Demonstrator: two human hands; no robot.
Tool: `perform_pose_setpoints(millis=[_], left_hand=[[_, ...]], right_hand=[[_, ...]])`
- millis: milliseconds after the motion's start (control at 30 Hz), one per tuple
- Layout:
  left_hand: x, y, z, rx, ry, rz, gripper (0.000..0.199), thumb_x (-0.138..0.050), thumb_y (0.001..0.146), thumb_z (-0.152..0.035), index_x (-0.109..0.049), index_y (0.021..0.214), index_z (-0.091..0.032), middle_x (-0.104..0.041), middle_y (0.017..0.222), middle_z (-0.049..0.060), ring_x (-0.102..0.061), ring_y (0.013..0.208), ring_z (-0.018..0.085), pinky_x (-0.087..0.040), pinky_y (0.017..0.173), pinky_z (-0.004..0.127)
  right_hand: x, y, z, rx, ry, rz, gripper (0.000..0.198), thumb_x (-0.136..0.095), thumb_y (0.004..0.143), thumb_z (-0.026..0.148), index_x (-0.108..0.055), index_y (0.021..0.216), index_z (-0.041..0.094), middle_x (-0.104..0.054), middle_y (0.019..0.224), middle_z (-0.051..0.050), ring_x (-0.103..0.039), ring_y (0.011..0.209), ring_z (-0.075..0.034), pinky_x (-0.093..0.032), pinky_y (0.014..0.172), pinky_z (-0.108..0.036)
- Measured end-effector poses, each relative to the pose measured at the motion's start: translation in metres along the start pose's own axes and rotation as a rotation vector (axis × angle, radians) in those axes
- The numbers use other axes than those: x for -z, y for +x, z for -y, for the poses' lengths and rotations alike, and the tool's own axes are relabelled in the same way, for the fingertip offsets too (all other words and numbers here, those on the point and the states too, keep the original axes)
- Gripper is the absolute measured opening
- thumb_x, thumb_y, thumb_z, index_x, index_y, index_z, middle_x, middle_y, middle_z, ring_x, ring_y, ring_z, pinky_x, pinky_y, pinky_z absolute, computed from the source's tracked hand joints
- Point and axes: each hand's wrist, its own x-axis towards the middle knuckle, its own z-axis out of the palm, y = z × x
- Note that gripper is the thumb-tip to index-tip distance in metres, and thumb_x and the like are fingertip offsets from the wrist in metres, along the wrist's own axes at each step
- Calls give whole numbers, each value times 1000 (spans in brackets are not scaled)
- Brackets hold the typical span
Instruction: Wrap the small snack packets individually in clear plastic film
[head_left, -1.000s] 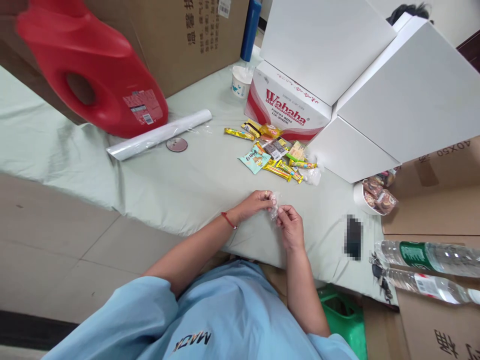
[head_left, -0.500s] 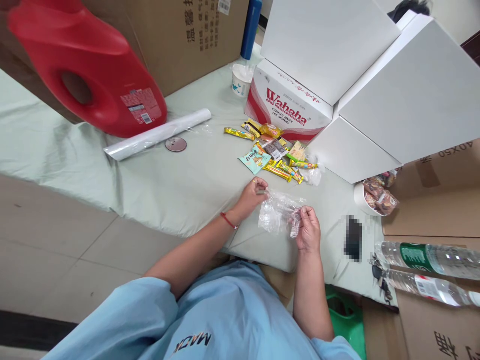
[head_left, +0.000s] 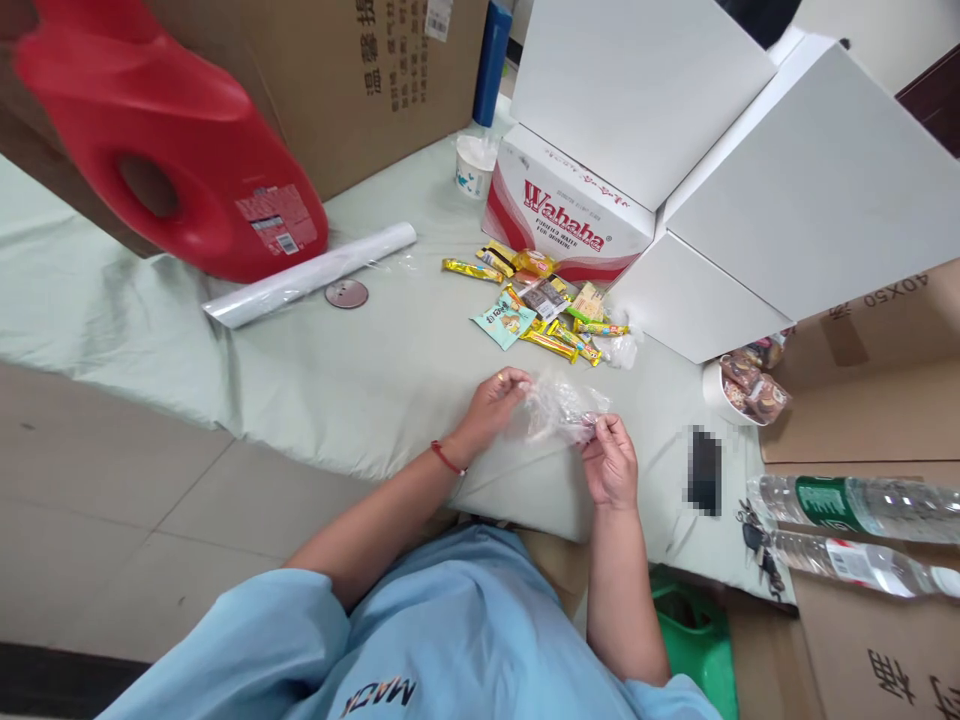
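A crumpled clear plastic bag (head_left: 559,408) is stretched between my two hands, just above the front of the cloth-covered table (head_left: 300,380). My left hand (head_left: 495,405), with a red cord at its wrist, pinches the bag's left end. At the opposite end my right hand (head_left: 611,460) grips the plastic between thumb and fingers. Beyond the hands lies a loose pile of wrapped snacks: a pale green packet (head_left: 504,320), yellow stick packs (head_left: 550,343) and a dark-printed packet (head_left: 545,298). Another crumpled clear bag (head_left: 621,348) rests at the pile's right side.
Behind the snacks stands a Wahaha carton (head_left: 566,205) beside white boxes (head_left: 716,290). A red jug (head_left: 180,150), a plastic roll (head_left: 311,275) and a round metal disc (head_left: 346,293) are at left. Rightward are a snack tub (head_left: 718,395), keys (head_left: 754,540) and water bottles (head_left: 892,508).
The bag has been lifted and bunched, its lower part no longer hanging as far down. My left hand has shifted slightly left and down. The view has tilted a little.
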Motion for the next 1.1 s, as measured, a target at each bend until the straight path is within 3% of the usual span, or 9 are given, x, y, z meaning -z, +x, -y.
perform_pose_setpoints(millis=[167,300,433,533,633,767,867,1000,1100], left_hand=[[20,5,-8,161,-397,-207,36,-80,79,-44,-56,95,-23,-53,73,-6,-56,69,10,-52,74,25],[36,12,-14,173,-340,-283,36,-82,79,-43,-54,90,-23,-42,66,-9,-40,53,6,-37,51,18],[40,14,-13,166,-190,-289,45,-82,78,-54,-50,81,-23,-40,63,-9,-32,49,6,-30,45,20],[37,11,-9,145,-49,-279,52,-78,80,-62,-43,73,-23,-36,61,-9,-28,50,7,-26,45,22],[33,7,-6,109,115,-242,60,-68,87,-67,-35,65,-23,-30,59,-7,-27,52,9,-23,47,25],[29,5,-5,95,265,-236,62,-57,95,-69,-31,62,-23,-29,57,-5,-28,54,11,-23,51,28],[27,3,-6,89,351,-245,60,-53,96,-70,-33,63,-23,-31,57,-5,-29,56,12,-23,53,28],[28,-4,-15,114,393,-135,59,-55,91,-71,-34,64,-24,-31,60,-6,-29,59,12,-25,56,27],[34,-9,-27,157,377,19,57,-69,81,-68,-36,67,-24,-31,63,-8,-29,60,11,-26,57,26]], right_hand=[[24,4,7,-52,-23,-75,37,-93,72,43,-64,85,24,-67,89,1,-61,74,-13,-57,64,-26],[39,4,9,-89,-54,-106,41,-96,67,44,-65,83,22,-67,86,1,-57,66,-10,-50,55,-22],[52,9,5,-105,-184,-123,48,-96,63,51,-62,80,22,-67,85,0,-58,67,-12,-48,57,-24],[57,12,4,40,-419,-296,52,-91,65,62,-63,86,22,-65,84,0,-59,72,-16,-50,64,-30],[43,4,9,320,-673,-403,41,-75,86,62,-66,95,23,-66,89,-2,-62,78,-18,-51,78,-35],[-9,-24,3,572,-796,-55,29,-75,91,50,-70,107,27,-69,112,-9,-63,111,-27,-48,104,-46],[-49,-39,-18,623,-919,226,49,-85,83,45,-68,126,29,-64,136,-12,-54,133,-33,-40,119,-55],[-66,-30,-33,669,-920,206,15,-64,100,35,-71,109,25,-67,124,-12,-56,129,-29,-44,115,-54],[-56,-13,-21,472,-723,282,16,-64,100,38,-71,93,25,-72,104,-7,-66,110,-25,-52,103,-44]])
